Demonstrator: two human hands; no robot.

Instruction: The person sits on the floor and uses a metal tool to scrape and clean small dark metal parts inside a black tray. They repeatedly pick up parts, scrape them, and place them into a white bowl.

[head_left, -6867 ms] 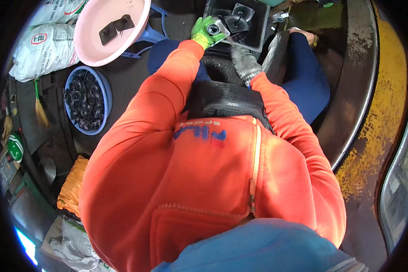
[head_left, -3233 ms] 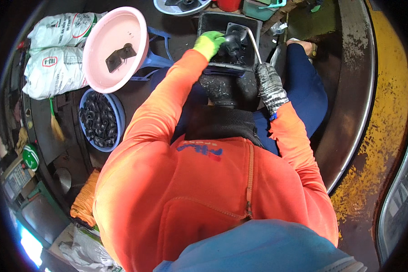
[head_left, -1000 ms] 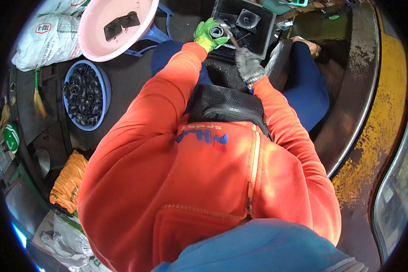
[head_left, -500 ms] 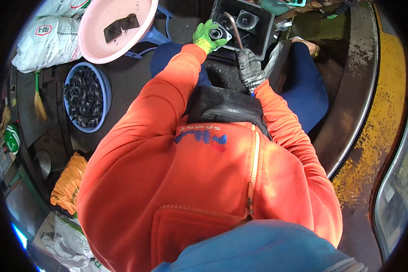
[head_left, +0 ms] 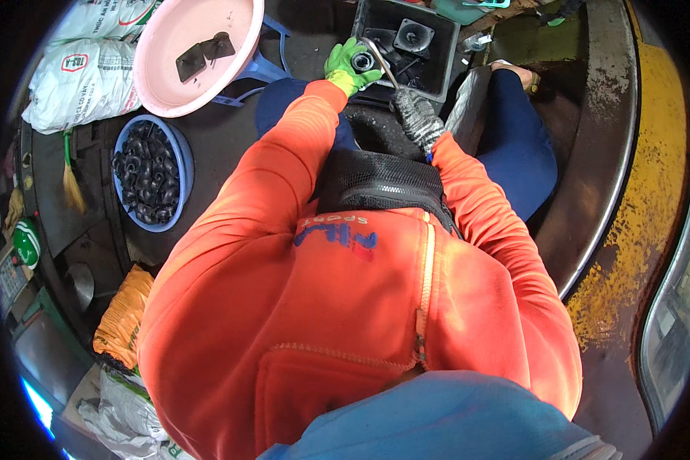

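In its green glove, my left hand (head_left: 349, 66) is closed around a small round black plastic part (head_left: 363, 61) with a hollow centre and a pale rim. My right hand (head_left: 418, 116), gloved in grey knit, grips a thin, curved metal tool (head_left: 383, 63); its handle is hidden in the fist. The tool's bent end reaches over the near left corner of a black crate (head_left: 446, 80), right beside the held part; whether they touch I cannot tell. Inside the crate lie black square-flanged parts, one with a round cone (head_left: 415, 37) facing up.
At the left, a blue basin (head_left: 182, 161) holds many black parts. A pink basin (head_left: 149, 61) with two flat dark pieces rests on a blue stool (head_left: 264, 65). White sacks (head_left: 84, 84) lie far left. A rusty yellow metal edge (head_left: 621, 253) curves along the right.
The metal tool and my right hand have shifted slightly left, bringing the tool's tip beside the held part. My left hand has turned the part a little, and its square edge no longer shows.
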